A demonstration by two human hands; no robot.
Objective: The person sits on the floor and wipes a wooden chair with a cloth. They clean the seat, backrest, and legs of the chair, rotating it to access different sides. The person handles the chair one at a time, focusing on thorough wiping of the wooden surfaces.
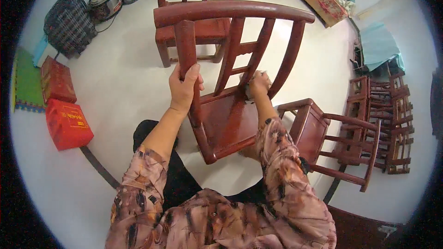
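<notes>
A reddish-brown wooden chair (226,122) stands tilted in front of me, its curved top rail toward the far side and its seat nearer to me. My left hand (184,87) is wrapped round the left back post, thumb on top. With my right hand (259,84) I press a pale crumpled cloth (249,93) against the chair at the foot of the back slats, by the rear of the seat. Part of the cloth is hidden under my fingers.
Another wooden chair (194,37) stands just beyond. A third chair (314,133) lies on its side at the right, near stacked small chairs (397,124) along the wall. A red bag (69,123), a red box (58,80) and a plaid bag (69,23) line the left wall.
</notes>
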